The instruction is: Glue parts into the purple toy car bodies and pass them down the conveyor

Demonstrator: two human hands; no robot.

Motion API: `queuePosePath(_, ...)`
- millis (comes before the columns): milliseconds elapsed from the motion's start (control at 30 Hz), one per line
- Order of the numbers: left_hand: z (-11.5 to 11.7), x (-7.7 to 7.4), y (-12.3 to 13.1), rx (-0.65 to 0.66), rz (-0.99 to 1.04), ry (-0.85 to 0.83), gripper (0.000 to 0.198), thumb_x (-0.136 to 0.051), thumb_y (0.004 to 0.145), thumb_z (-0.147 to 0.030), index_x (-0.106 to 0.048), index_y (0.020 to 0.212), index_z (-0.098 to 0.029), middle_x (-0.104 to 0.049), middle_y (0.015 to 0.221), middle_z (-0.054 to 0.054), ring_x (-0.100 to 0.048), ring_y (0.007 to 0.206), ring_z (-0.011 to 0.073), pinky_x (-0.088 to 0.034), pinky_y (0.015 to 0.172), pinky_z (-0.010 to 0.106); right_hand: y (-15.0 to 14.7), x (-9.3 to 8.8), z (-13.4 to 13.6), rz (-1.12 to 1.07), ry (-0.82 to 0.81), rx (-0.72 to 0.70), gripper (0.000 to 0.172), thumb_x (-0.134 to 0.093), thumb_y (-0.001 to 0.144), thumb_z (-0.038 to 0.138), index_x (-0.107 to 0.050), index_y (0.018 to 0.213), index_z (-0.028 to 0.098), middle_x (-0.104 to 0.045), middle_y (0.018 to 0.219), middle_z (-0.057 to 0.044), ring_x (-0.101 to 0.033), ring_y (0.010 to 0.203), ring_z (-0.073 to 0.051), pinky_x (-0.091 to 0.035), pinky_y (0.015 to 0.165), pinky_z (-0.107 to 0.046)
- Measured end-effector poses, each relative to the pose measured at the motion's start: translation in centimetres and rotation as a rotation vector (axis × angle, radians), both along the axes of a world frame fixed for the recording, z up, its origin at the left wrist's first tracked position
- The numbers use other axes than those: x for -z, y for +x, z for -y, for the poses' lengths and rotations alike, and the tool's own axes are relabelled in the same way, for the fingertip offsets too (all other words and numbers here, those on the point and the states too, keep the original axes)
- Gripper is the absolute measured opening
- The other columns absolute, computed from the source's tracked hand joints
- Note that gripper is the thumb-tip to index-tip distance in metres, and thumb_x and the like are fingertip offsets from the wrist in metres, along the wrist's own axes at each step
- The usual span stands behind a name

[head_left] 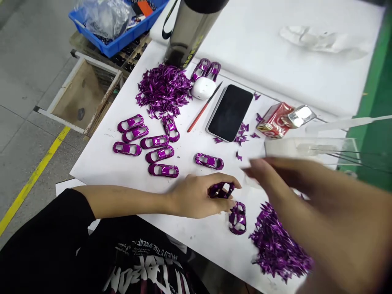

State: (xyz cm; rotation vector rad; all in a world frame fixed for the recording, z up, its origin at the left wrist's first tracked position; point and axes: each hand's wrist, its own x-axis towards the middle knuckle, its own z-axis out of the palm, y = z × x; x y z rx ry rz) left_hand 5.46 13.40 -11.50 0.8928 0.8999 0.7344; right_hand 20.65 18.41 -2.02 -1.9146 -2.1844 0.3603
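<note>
My left hand [196,196] rests on the white table [101,163] with its fingers closed round a shiny purple toy car shell [221,190]. A second purple shell [237,218] lies on the table just right of that hand. My right hand [275,179] hovers blurred above the table, fingers stretched towards the left hand; whether it holds anything I cannot make out. A heap of small purple scraps [277,245] lies under the right forearm. Several finished-looking purple shells [153,149] lie in rows further left, and one more shell [209,161] lies alone.
A larger heap of purple scraps [163,87] lies near a dark bottle [190,32]. A black phone [230,112], a red pencil [203,108], a white earbud case [203,87] and a red-and-silver pack [280,118] sit mid-table. A blue crate [119,38] stands off the far-left edge.
</note>
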Motion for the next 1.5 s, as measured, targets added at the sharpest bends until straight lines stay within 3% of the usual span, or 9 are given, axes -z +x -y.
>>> queuePosePath(133, -0.1, 0.2, 0.0, 0.021, -0.042, 0.055, 0.041, -0.073, 0.090, -0.032, -0.065, 0.130, -0.024, -0.077, 0.098, 0.001, -0.076, 0.096, 0.0200, -0.060, 0.100, 0.036, -10.3, 0.4, -7.4, -0.003, -0.288, -0.180, 0.016, -0.066, 0.095, 0.026, -0.075, 0.085, 0.019, -0.079, 0.093, -0.011, -0.074, 0.090, -0.029, -0.057, 0.088, -0.042)
queuePosePath(267, -0.2, 0.1, -0.2, 0.004, -0.067, 0.086, 0.041, -0.075, 0.086, -0.028, -0.067, 0.125, -0.023, -0.077, 0.100, 0.003, -0.076, 0.097, 0.0214, -0.059, 0.100, 0.036, -14.9, 3.3, -12.1, 0.029, -0.343, -0.214, 0.020, -0.065, 0.095, 0.019, -0.074, 0.077, 0.016, -0.067, 0.062, -0.009, -0.072, 0.074, -0.029, -0.061, 0.080, -0.044)
queuePosePath(367, -0.4, -0.1, -0.5, 0.023, -0.104, 0.128, 0.041, -0.077, 0.083, -0.029, -0.069, 0.123, -0.023, -0.077, 0.103, 0.003, -0.074, 0.099, 0.0229, -0.059, 0.100, 0.037, -15.1, 4.6, -13.0, 0.010, -0.357, -0.235, 0.020, -0.069, 0.089, 0.018, -0.072, 0.070, 0.019, -0.062, 0.055, -0.007, -0.070, 0.068, -0.029, -0.063, 0.073, -0.044)
queuePosePath(600, -0.3, -0.1, -0.3, 0.014, -0.089, 0.112, 0.047, -0.077, 0.083, -0.024, -0.068, 0.129, -0.023, -0.077, 0.106, 0.003, -0.074, 0.105, 0.0229, -0.059, 0.103, 0.036, -15.3, 4.5, -13.2, 0.090, -0.363, -0.254, 0.007, -0.072, 0.086, 0.020, -0.074, 0.079, 0.017, -0.068, 0.068, -0.010, -0.072, 0.075, -0.031, -0.062, 0.071, -0.042)
queuePosePath(933, -0.2, 1.0, 0.4, -0.014, -0.032, 0.106, 0.042, -0.073, 0.087, -0.021, -0.067, 0.129, -0.022, -0.075, 0.104, 0.004, -0.075, 0.099, 0.0213, -0.058, 0.107, 0.042, -14.8, 3.6, -12.2, 0.129, -0.361, -0.292, 0.015, -0.063, 0.094, 0.017, -0.078, 0.096, 0.015, -0.077, 0.090, -0.014, -0.074, 0.096, -0.033, -0.059, 0.087, -0.040)
queuePosePath(1067, -0.2, 0.8, 0.3, -0.007, -0.033, 0.105, 0.039, -0.074, 0.087, -0.022, -0.067, 0.125, -0.022, -0.073, 0.102, 0.002, -0.075, 0.093, 0.0197, -0.061, 0.102, 0.039, -13.4, 3.1, -12.2, 0.103, -0.373, -0.315, 0.017, -0.066, 0.094, 0.016, -0.078, 0.105, 0.016, -0.079, 0.091, -0.011, -0.075, 0.094, -0.029, -0.059, 0.087, -0.038)
queuePosePath(1167, -0.1, 0.7, 0.3, -0.004, -0.029, 0.095, 0.038, -0.073, 0.087, -0.023, -0.066, 0.124, -0.023, -0.073, 0.099, 0.002, -0.076, 0.091, 0.0197, -0.062, 0.098, 0.037, -12.9, 3.4, -12.1, 0.141, -0.357, -0.351, 0.008, -0.074, 0.091, 0.024, -0.079, 0.092, 0.017, -0.078, 0.085, -0.009, -0.074, 0.090, -0.030, -0.060, 0.086, -0.039)
queuePosePath(1300, -0.1, 0.7, 0.3, -0.009, 0.002, 0.080, 0.038, -0.072, 0.086, -0.019, -0.065, 0.123, -0.021, -0.072, 0.095, 0.002, -0.076, 0.087, 0.0193, -0.063, 0.094, 0.037, -13.3, 4.0, -11.7, 0.194, -0.351, -0.378, 0.017, -0.070, 0.090, 0.020, -0.074, 0.074, 0.019, -0.078, 0.086, -0.010, -0.074, 0.090, -0.031, -0.059, 0.081, -0.038)
queuePosePath(1500, -0.2, 0.5, 0.3, -0.021, 0.045, 0.022, 0.037, -0.073, 0.086, -0.015, -0.065, 0.121, -0.021, -0.071, 0.096, 0.001, -0.075, 0.081, 0.0165, -0.064, 0.088, 0.037, -13.9, 3.6, -11.0, 0.208, -0.348, -0.398, 0.024, -0.062, 0.093, 0.013, -0.069, 0.070, 0.018, -0.076, 0.085, -0.015, -0.074, 0.095, -0.034, -0.057, 0.084, -0.039)
